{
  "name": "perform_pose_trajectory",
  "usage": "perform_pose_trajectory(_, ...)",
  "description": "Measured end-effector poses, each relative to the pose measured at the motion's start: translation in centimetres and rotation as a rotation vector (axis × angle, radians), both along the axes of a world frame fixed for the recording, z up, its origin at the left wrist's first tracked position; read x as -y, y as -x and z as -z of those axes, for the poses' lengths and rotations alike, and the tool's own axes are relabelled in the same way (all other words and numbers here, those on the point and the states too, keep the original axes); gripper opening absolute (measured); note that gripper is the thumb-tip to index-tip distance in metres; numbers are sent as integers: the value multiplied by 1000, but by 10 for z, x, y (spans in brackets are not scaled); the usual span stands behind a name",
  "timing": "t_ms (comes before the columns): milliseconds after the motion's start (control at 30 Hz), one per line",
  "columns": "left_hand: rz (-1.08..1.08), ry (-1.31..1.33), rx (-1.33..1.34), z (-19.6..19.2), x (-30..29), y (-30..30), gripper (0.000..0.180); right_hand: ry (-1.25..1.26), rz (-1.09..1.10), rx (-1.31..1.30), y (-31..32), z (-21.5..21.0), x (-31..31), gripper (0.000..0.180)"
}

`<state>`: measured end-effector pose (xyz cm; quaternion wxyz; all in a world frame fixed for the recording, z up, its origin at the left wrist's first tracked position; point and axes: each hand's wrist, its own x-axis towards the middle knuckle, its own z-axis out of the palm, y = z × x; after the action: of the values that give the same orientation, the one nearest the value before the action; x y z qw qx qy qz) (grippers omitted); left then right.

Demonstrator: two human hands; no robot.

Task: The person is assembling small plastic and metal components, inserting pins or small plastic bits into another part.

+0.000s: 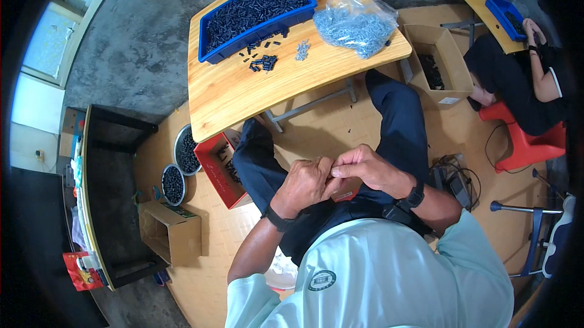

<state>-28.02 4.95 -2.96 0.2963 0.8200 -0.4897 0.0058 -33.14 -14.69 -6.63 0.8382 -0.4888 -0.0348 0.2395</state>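
Left hand (303,183); right hand (376,173) touching; grip unclear; black parts (267,62) beyond fingers (346,171)

Over the wearer's lap I have the left hand (304,183) and right hand (368,167) meeting, fingers bunched together; from here I can't make out what, if anything, is between them. Beyond the knees I see the wooden counter (237,97), carrying a blue tray (298,18) heaped with black pieces (255,12), a few more strewn beside it, a small pile of silvery pieces (302,50) and a clear bag (359,24) full of similar ones. To my right, another person (550,82) sits on a red stool (526,144).
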Motion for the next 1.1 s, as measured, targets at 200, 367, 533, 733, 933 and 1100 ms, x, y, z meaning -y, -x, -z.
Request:
perform_pose_trajectory(200,4,21,61,14,-2,-1,21,9,-2,-40,-2,11,-2,20)
perform_pose_trajectory(367,-33,59,63,30,-4,-3,21,23,-12,-86,-7,20,-6,20)
perform_pose_trajectory(533,-80,80,32,42,-5,7,22,67,-46,-130,-5,25,-3,18)
perform_pose_trajectory(733,-231,54,21,33,-8,17,22,98,-37,-157,-11,36,-7,18)
perform_pose_trajectory(933,-293,121,-2,33,-11,22,20,88,-44,-130,-16,38,-8,16)
perform_pose_trajectory(1100,-317,200,-15,40,-16,26,21,60,-52,-145,-17,41,-18,16)
